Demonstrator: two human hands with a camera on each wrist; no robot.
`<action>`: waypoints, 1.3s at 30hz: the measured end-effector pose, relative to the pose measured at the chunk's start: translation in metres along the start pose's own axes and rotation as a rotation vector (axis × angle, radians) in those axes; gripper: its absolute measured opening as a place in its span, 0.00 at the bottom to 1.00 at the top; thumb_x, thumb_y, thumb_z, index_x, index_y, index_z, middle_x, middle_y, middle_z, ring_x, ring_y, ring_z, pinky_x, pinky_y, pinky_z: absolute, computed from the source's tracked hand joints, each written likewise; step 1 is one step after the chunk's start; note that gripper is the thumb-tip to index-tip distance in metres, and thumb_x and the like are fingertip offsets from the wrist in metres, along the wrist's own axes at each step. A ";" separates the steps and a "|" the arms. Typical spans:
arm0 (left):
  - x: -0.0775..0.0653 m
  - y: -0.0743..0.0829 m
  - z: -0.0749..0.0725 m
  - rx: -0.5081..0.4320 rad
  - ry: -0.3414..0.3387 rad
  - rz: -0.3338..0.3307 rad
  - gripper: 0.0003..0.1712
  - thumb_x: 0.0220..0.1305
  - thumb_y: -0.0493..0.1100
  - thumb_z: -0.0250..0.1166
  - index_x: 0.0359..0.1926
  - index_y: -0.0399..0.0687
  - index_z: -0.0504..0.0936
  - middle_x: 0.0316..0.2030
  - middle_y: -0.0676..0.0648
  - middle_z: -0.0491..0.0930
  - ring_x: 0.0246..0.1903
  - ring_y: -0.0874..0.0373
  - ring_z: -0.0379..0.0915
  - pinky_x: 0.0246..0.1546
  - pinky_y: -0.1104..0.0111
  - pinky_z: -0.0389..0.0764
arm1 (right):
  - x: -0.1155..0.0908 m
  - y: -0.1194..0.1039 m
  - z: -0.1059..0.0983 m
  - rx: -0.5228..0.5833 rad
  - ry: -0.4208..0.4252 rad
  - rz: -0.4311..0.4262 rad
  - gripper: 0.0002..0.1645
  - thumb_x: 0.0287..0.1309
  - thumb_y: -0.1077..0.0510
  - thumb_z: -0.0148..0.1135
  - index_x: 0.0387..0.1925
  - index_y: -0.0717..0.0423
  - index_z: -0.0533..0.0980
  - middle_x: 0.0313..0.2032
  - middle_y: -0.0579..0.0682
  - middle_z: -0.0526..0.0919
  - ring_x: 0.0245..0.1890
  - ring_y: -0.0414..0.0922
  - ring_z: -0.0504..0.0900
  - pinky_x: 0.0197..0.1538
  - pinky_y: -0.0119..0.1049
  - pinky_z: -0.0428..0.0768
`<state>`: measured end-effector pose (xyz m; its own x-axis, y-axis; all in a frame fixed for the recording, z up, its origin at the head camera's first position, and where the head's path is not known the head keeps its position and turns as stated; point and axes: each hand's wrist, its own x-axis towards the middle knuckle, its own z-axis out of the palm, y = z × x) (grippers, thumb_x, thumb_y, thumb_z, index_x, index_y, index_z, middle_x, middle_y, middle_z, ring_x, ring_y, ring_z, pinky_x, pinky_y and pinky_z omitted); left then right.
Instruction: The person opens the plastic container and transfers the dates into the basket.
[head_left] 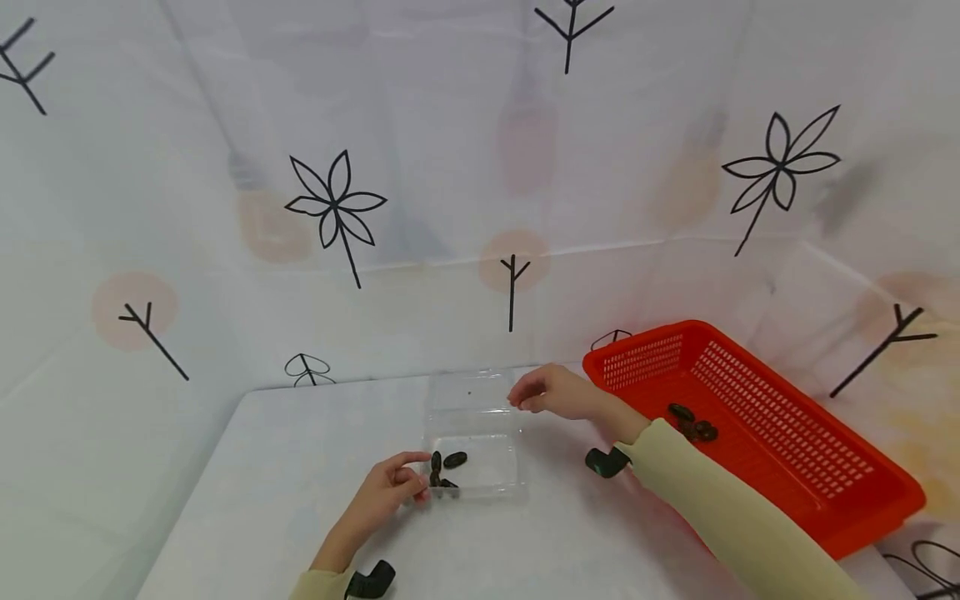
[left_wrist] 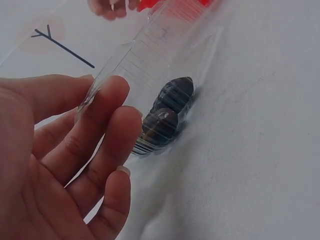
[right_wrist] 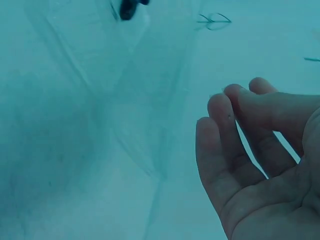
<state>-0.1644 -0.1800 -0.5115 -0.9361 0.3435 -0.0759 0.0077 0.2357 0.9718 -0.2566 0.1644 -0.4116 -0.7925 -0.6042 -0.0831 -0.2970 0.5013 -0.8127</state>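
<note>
A clear plastic box (head_left: 487, 467) with a hinged lid (head_left: 468, 396) stands on the white table, its lid folded back toward the wall. Inside the box, several dark, glossy oval pieces (head_left: 455, 459) lie mostly at the left side; their kind is unclear. My left hand (head_left: 390, 487) pinches the box's left rim, and the left wrist view shows the clear wall (left_wrist: 142, 57) between its fingers. Beside the lid's right edge hovers my right hand (head_left: 562, 393), its fingers loosely bent. In the right wrist view nothing is visible between those fingers (right_wrist: 220, 115).
A red plastic basket (head_left: 780, 475) with slotted walls stands at the right, under and beyond my right forearm. A few more dark oval pieces (head_left: 686, 423) lie in it. Behind the table (head_left: 300, 467) hangs a pale cloth (head_left: 435, 317) printed with leaves and twigs.
</note>
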 end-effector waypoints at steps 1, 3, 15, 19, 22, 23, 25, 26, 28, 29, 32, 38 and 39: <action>0.000 0.000 0.000 -0.004 0.003 0.001 0.26 0.69 0.37 0.64 0.64 0.33 0.72 0.31 0.41 0.84 0.31 0.54 0.81 0.36 0.67 0.77 | 0.004 -0.001 0.005 -0.007 -0.022 -0.002 0.13 0.65 0.64 0.63 0.49 0.52 0.83 0.43 0.47 0.85 0.45 0.48 0.82 0.50 0.41 0.80; -0.001 -0.001 0.001 -0.018 0.010 0.006 0.26 0.69 0.37 0.64 0.64 0.32 0.72 0.31 0.41 0.84 0.30 0.54 0.81 0.36 0.66 0.78 | 0.013 -0.002 0.013 -0.022 -0.063 -0.005 0.12 0.65 0.63 0.63 0.49 0.50 0.84 0.44 0.48 0.85 0.45 0.45 0.81 0.51 0.40 0.80; -0.002 0.004 0.009 -0.058 0.027 -0.013 0.26 0.67 0.35 0.65 0.63 0.30 0.71 0.30 0.40 0.83 0.29 0.55 0.79 0.37 0.67 0.78 | 0.056 -0.007 0.061 -0.069 -0.174 -0.076 0.11 0.62 0.67 0.65 0.47 0.60 0.84 0.44 0.53 0.87 0.42 0.37 0.82 0.48 0.34 0.79; -0.003 0.004 0.010 -0.068 0.035 -0.013 0.26 0.67 0.36 0.65 0.63 0.29 0.71 0.29 0.40 0.83 0.29 0.56 0.79 0.36 0.68 0.77 | 0.067 -0.006 0.078 -0.133 -0.192 -0.078 0.12 0.59 0.69 0.66 0.44 0.58 0.86 0.40 0.47 0.87 0.39 0.34 0.82 0.45 0.31 0.79; -0.003 0.002 0.011 -0.090 0.039 -0.010 0.27 0.67 0.36 0.65 0.63 0.29 0.71 0.29 0.39 0.83 0.29 0.56 0.79 0.36 0.68 0.77 | 0.071 -0.006 0.088 -0.156 -0.216 -0.065 0.14 0.56 0.70 0.67 0.44 0.55 0.86 0.39 0.44 0.87 0.39 0.33 0.82 0.45 0.30 0.78; -0.004 0.002 0.011 -0.096 0.042 -0.011 0.27 0.67 0.36 0.65 0.64 0.29 0.71 0.29 0.39 0.83 0.29 0.56 0.79 0.36 0.68 0.77 | 0.072 -0.007 0.090 -0.151 -0.227 -0.061 0.15 0.55 0.70 0.67 0.44 0.56 0.86 0.40 0.44 0.87 0.39 0.34 0.82 0.46 0.31 0.78; -0.005 0.001 0.012 -0.103 0.045 -0.016 0.27 0.67 0.36 0.66 0.64 0.29 0.71 0.29 0.40 0.83 0.29 0.56 0.80 0.36 0.68 0.77 | 0.073 -0.007 0.094 -0.149 -0.256 -0.047 0.16 0.53 0.70 0.68 0.44 0.55 0.86 0.40 0.44 0.87 0.40 0.35 0.82 0.46 0.31 0.78; -0.006 0.001 0.012 -0.105 0.047 -0.019 0.27 0.67 0.36 0.66 0.64 0.29 0.71 0.29 0.41 0.83 0.29 0.56 0.80 0.36 0.68 0.77 | 0.074 -0.008 0.095 -0.148 -0.271 -0.040 0.17 0.52 0.70 0.68 0.44 0.55 0.86 0.40 0.43 0.87 0.41 0.35 0.82 0.47 0.32 0.77; -0.007 0.000 0.013 -0.107 0.051 -0.025 0.27 0.66 0.36 0.66 0.63 0.30 0.72 0.29 0.41 0.83 0.29 0.57 0.80 0.36 0.68 0.77 | 0.074 -0.009 0.098 -0.144 -0.305 -0.026 0.17 0.51 0.71 0.69 0.43 0.55 0.86 0.39 0.41 0.86 0.41 0.35 0.82 0.48 0.33 0.77; -0.007 -0.001 0.013 -0.109 0.052 -0.028 0.27 0.66 0.36 0.66 0.63 0.30 0.72 0.29 0.42 0.83 0.29 0.57 0.80 0.36 0.68 0.78 | 0.074 -0.009 0.099 -0.148 -0.320 -0.020 0.17 0.51 0.71 0.69 0.43 0.54 0.87 0.39 0.40 0.86 0.41 0.35 0.82 0.48 0.33 0.77; -0.009 -0.001 0.013 -0.110 0.055 -0.035 0.27 0.66 0.36 0.66 0.64 0.30 0.71 0.29 0.42 0.83 0.29 0.57 0.80 0.36 0.68 0.78 | 0.075 -0.008 0.102 -0.156 -0.366 0.001 0.17 0.50 0.70 0.70 0.42 0.52 0.87 0.37 0.38 0.86 0.40 0.33 0.81 0.47 0.31 0.76; -0.009 0.001 0.014 -0.125 0.072 -0.027 0.28 0.68 0.35 0.65 0.65 0.28 0.71 0.29 0.39 0.83 0.28 0.57 0.79 0.37 0.68 0.78 | 0.075 -0.009 0.104 -0.130 -0.463 0.070 0.18 0.50 0.71 0.69 0.41 0.50 0.87 0.35 0.38 0.85 0.34 0.35 0.80 0.36 0.31 0.78; -0.009 0.002 0.015 -0.125 0.077 -0.026 0.28 0.67 0.35 0.65 0.65 0.28 0.70 0.29 0.39 0.83 0.28 0.57 0.79 0.36 0.68 0.78 | 0.075 -0.009 0.104 -0.122 -0.477 0.083 0.18 0.50 0.71 0.69 0.41 0.49 0.87 0.35 0.39 0.85 0.33 0.35 0.81 0.35 0.31 0.79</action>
<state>-0.1511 -0.1694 -0.5125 -0.9596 0.2672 -0.0886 -0.0561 0.1269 0.9903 -0.2582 0.0500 -0.4705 -0.4926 -0.7611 -0.4219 -0.3262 0.6110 -0.7213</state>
